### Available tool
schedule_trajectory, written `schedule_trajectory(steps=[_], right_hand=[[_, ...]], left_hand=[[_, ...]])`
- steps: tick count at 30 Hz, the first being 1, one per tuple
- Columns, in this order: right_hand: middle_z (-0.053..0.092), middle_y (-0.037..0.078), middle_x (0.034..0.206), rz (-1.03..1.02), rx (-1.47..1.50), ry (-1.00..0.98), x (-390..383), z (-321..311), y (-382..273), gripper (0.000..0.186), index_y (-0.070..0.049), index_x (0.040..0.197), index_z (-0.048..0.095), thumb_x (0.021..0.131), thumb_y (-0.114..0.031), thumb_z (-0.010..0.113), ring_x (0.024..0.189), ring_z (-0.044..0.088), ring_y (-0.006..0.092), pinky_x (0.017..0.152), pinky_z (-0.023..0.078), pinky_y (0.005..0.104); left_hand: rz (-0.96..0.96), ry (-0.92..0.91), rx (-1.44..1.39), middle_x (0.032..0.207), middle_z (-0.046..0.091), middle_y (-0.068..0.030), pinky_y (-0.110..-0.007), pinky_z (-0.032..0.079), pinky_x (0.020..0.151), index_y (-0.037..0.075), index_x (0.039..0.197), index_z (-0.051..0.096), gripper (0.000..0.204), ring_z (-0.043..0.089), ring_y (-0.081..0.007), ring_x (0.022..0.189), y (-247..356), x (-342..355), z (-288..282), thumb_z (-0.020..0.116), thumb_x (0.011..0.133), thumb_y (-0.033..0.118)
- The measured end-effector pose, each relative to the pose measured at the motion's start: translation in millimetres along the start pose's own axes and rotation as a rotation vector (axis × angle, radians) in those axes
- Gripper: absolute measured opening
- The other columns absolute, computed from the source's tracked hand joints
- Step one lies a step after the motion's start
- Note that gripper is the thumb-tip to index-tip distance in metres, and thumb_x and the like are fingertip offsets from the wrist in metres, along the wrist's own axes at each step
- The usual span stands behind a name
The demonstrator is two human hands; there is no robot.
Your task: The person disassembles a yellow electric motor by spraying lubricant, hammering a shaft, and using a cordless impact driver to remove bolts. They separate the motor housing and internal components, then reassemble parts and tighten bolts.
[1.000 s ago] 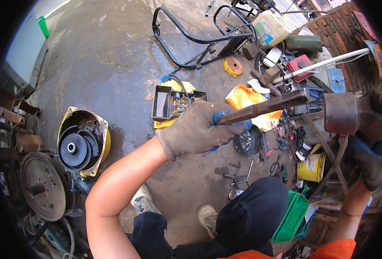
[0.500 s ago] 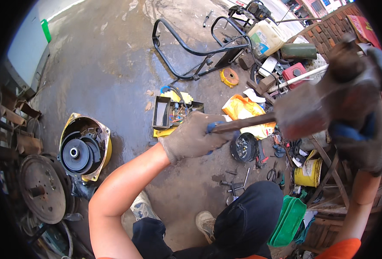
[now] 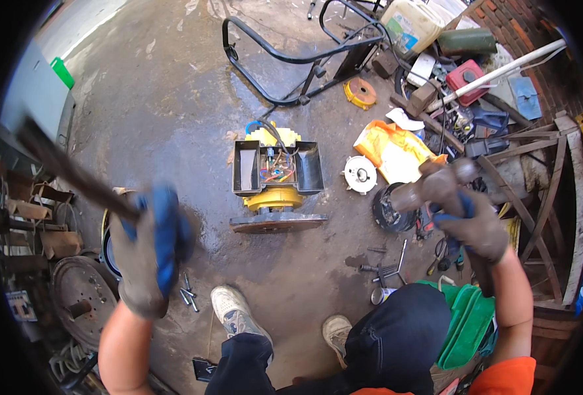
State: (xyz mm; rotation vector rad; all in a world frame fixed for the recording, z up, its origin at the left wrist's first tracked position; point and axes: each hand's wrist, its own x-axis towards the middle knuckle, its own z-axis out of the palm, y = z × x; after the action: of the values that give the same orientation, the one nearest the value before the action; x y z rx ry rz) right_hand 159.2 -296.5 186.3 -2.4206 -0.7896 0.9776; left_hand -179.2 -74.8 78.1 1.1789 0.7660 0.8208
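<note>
My left hand (image 3: pixel 148 253), in a grey-brown glove with blue on it, is closed round a dark metal bar (image 3: pixel 74 168). The bar slants up to the left and is blurred. My right hand (image 3: pixel 479 227), gloved alike, grips a hammer (image 3: pixel 439 187) close below its head, and the handle hangs down past my wrist. Between my hands, farther ahead on the floor, stands a yellow electric motor (image 3: pixel 275 197). Its black terminal box (image 3: pixel 310 168) is open with coloured wires showing, and a flat rusty disc (image 3: pixel 278 224) is at its near end. Neither hand touches the motor.
A black tubular frame (image 3: pixel 265 79) lies beyond the motor. To the right are a white round part (image 3: pixel 359 174), a black bucket (image 3: pixel 393 209), an orange bag (image 3: pixel 397 155) and green trays (image 3: pixel 462 322). Bolts (image 3: pixel 188 293) and a rusty wheel-like disc (image 3: pixel 84 293) lie at left.
My left hand has swung left with the bar, away from the hammer. My right hand and the hammer have dropped lower. The motor's disc and the white round part have come into sight.
</note>
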Motion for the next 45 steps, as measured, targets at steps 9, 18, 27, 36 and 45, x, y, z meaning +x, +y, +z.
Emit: schedule_trajectory(steps=[9, 18, 27, 36, 45], right_hand=[[0.069, 0.014, 0.088, 0.119, -0.126, -0.263, 78, 96, 141, 0.04, 0.004, 0.103, 0.066, 0.075, -0.023, 0.077, 0.082, 0.064, 0.0174, 0.075, 0.051, 0.0345], [0.068, 0.012, 0.08, -0.105, -0.009, -0.311, 126, 106, 141, 0.039, 0.0, 0.098, 0.068, 0.073, -0.027, 0.079, 0.075, 0.065, 0.0181, 0.073, 0.052, 0.0362], [0.069, 0.014, 0.081, -0.102, -0.245, -0.133, 163, 105, 62, 0.036, -0.004, 0.095, 0.069, 0.072, -0.03, 0.075, 0.081, 0.069, 0.0256, 0.077, 0.051, 0.0379], [0.069, 0.02, 0.099, -0.196, -0.466, -0.229, 154, 106, 44, 0.041, -0.008, 0.103, 0.066, 0.074, -0.036, 0.071, 0.097, 0.066, 0.0363, 0.088, 0.05, 0.0448], [0.069, 0.012, 0.079, 0.187, 0.188, -0.121, 154, 143, 135, 0.038, -0.001, 0.097, 0.068, 0.073, -0.03, 0.077, 0.065, 0.066, 0.021, 0.063, 0.051, 0.0353]], left_hand=[[-0.675, 0.231, 0.763, 0.089, 0.062, -0.0126, -0.038, 0.046, 0.068, 0.003, 0.105, 0.061, 0.023, 0.058, -0.0264, 0.08, -207, -221, -106, 0.061, 0.095, 0.023], [-1.225, -0.151, 1.424, 0.106, 0.066, -0.028, -0.054, 0.047, 0.089, 0.001, 0.108, 0.063, 0.041, 0.061, -0.0474, 0.101, -264, -297, -148, 0.055, 0.093, 0.039], [-0.165, -0.053, 0.253, 0.124, 0.059, -0.0088, -0.03, 0.041, 0.1, 0.0, 0.129, 0.055, 0.042, 0.055, -0.0167, 0.112, -170, -11, -44, 0.062, 0.097, 0.026], [-0.172, -0.061, 0.188, 0.093, 0.057, -0.0048, -0.027, 0.044, 0.081, -0.001, 0.093, 0.065, 0.021, 0.054, -0.0135, 0.086, -201, -13, -11, 0.067, 0.089, 0.02], [-0.131, -0.06, 0.204, 0.103, 0.058, -0.0089, -0.031, 0.045, 0.087, -0.002, 0.091, 0.068, 0.038, 0.056, -0.0192, 0.096, -209, -4, -16, 0.074, 0.082, 0.035]])
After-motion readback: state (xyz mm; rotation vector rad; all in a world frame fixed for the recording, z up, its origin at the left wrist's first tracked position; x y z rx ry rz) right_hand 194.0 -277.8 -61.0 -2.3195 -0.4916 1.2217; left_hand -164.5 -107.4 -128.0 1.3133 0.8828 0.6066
